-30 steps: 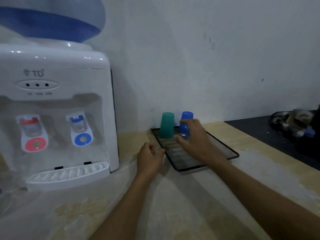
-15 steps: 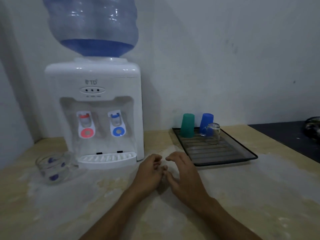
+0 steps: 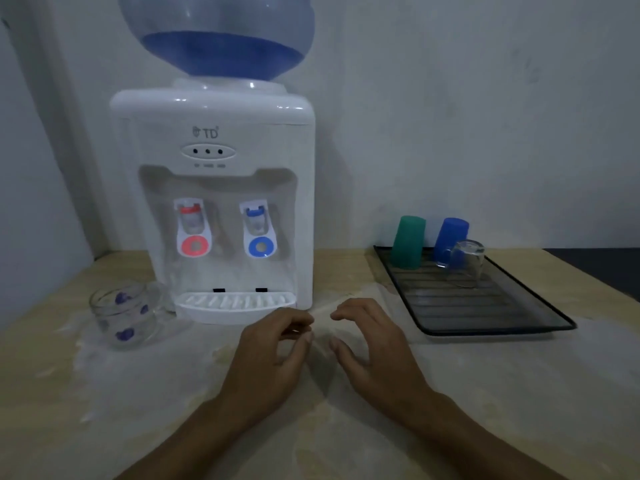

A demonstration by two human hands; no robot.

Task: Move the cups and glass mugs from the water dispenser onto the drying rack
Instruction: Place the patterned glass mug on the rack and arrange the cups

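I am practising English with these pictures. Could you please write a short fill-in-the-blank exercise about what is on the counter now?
1. The green cup stands upside down on the ____.
2. The glass mug with purple marks sits on the counter to the ____ of the water dispenser.
3. The left hand and the right hand hold ____.
4. The cup beside the green one is ____ in colour.

Missing words: drying rack; left; nothing; blue

Two bare forearms, L hand (image 3: 273, 355) and R hand (image 3: 372, 344), no sleeves, rings, watch or gloves visible; short, unpainted nails, w/ nothing worn.
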